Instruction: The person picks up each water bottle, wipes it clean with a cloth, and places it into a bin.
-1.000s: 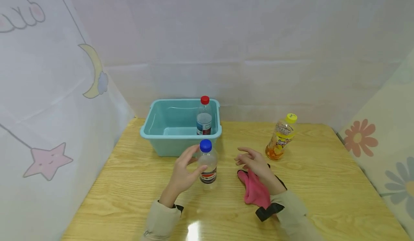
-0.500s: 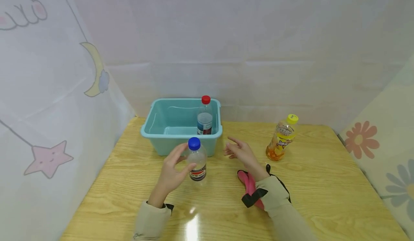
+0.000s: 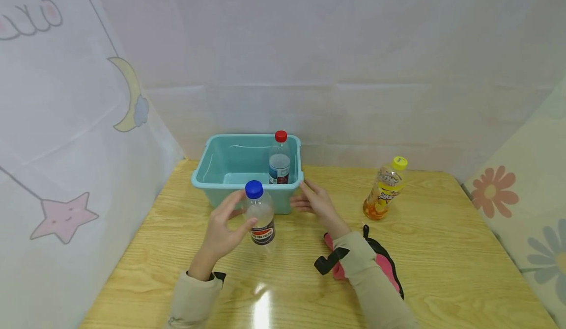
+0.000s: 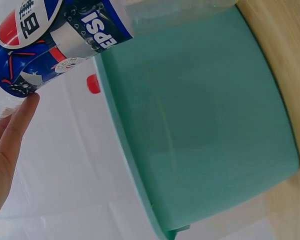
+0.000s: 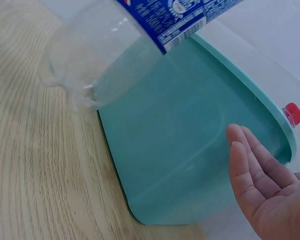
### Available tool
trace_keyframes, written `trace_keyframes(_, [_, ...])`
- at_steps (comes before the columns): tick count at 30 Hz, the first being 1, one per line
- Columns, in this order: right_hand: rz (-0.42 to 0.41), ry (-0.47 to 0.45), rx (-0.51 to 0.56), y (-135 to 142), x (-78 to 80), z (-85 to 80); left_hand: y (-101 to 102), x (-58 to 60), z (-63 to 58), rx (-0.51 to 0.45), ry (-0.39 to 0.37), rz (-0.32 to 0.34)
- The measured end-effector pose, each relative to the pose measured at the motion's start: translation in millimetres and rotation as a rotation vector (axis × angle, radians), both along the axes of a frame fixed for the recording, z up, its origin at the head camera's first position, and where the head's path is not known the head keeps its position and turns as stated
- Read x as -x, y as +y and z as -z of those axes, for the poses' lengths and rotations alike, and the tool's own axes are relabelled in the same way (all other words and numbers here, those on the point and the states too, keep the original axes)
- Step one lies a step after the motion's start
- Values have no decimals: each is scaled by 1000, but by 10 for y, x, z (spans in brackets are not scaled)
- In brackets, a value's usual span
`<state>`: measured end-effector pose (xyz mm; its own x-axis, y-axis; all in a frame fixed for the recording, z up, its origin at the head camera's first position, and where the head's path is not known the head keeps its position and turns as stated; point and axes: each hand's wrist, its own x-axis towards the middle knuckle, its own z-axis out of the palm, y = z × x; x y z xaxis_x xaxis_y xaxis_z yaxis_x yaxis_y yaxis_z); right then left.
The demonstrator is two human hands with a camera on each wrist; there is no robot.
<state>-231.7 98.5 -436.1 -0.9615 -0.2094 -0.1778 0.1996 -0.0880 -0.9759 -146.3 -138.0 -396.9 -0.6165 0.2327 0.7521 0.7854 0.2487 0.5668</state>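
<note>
Holding blue-capped bottle [image 3: 263,231] in front of tub [image 3: 221,187] | step, likely: loading tub | left hand [image 3: 222,233]: clamped on bottle | right hand [image 3: 317,204]: apart, holding nothing, at tub's right front corner | next probably needs: bottle raised above tub

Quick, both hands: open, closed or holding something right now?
Left hand: holding the blue-capped bottle.
Right hand: open, holding nothing, beside the tub; can't tell if touching it.

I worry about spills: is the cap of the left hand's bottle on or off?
On. In the head view, the blue cap sits over the neck of the bottle in the left hand; tightness cannot be told.
</note>
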Motion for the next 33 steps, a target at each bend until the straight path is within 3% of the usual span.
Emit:
trace_keyframes(6, [28, -7, 39, -77, 24, -12, -96, 23, -158, 9, 79, -31])
trace_keyframes(12, [52, -13, 70, -119, 40, 5, -186, 53, -317, 13, 108, -26])
trace_keyframes(21, [38, -10, 93, -132, 50, 20, -221, 219, -692, -5, 221, -31])
trace_keyframes(29, [18, -9, 126, -125, 41, 34, -217, 388, -994, 6, 176, -85])
trace_keyframes(33, [13, -1, 143, -119, 40, 29, -218, 491, -1111, 19, 191, -109])
